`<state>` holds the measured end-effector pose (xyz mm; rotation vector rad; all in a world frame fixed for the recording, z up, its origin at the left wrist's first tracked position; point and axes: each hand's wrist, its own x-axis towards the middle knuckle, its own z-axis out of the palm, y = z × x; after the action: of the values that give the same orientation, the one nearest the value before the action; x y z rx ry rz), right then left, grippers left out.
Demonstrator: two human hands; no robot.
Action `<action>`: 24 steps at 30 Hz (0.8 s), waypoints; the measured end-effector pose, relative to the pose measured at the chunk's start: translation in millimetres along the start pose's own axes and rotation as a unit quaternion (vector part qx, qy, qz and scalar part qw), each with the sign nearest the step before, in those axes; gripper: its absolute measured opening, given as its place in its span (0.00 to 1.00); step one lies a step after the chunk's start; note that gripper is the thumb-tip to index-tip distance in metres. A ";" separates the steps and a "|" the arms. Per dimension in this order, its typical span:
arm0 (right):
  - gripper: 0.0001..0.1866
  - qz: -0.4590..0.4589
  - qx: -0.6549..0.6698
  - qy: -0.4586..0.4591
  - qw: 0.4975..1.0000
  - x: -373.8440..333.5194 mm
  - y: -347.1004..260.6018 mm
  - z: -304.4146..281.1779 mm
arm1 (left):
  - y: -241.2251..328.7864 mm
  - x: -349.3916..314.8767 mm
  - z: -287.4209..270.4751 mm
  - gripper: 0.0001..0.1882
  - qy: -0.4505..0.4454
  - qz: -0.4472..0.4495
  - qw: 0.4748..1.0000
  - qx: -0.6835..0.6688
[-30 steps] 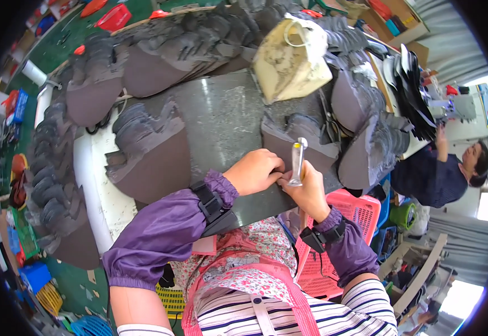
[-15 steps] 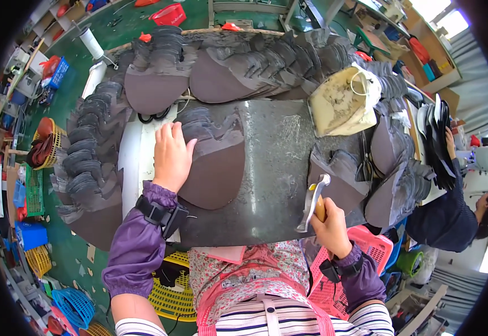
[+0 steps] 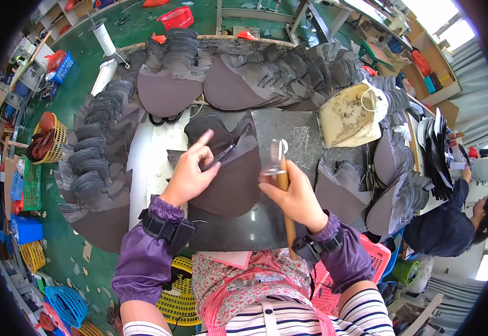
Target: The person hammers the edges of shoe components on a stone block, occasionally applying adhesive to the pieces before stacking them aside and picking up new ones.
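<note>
On the black work surface (image 3: 221,238) lies a dark brown, leather-like cut piece (image 3: 227,193) with a rounded near end and a greyer, notched far end. My left hand (image 3: 191,176) is on its left side, thumb and fingers pinching a raised dark edge, the index finger stretched away. My right hand (image 3: 297,196) grips a hammer (image 3: 283,179) by its wooden handle. The hammer's metal head is above the piece's right edge; I cannot tell whether it touches. Another cut piece (image 3: 339,193) lies to the right, near dark-handled scissors (image 3: 367,180).
Overlapping stacks of similar cut pieces ring the table, left (image 3: 98,162), back (image 3: 171,92) and right (image 3: 392,196). A stained cream container (image 3: 347,117) stands at the back right. Below are a yellow basket (image 3: 179,302) and a pink basket (image 3: 375,252). Another person (image 3: 440,218) works at right.
My right hand has brought the hammer left and upward to the piece. My left hand has shifted right and nearer, from lying flat to pinching the edge. The view has shifted slightly.
</note>
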<state>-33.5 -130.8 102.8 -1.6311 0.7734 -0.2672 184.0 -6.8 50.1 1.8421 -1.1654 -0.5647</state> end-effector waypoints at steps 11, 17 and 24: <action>0.17 -0.243 -0.241 -0.022 0.939 42.2 4.0 18.1 | 18.3 -10.3 3.6 0.12 -0.077 0.009 0.959 -0.272; 0.17 -0.272 -0.231 -0.034 0.934 25.5 3.5 14.7 | 4.1 32.5 -3.6 0.21 0.077 0.135 0.975 0.158; 0.12 -0.153 -0.157 -0.085 0.972 -33.0 -22.7 -24.9 | 0.2 41.4 -14.4 0.22 -0.006 0.034 0.981 0.193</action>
<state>-64.9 -129.4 137.9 -2.0464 0.4463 -0.2260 213.6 -37.4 60.7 2.1136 -1.4153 -0.3250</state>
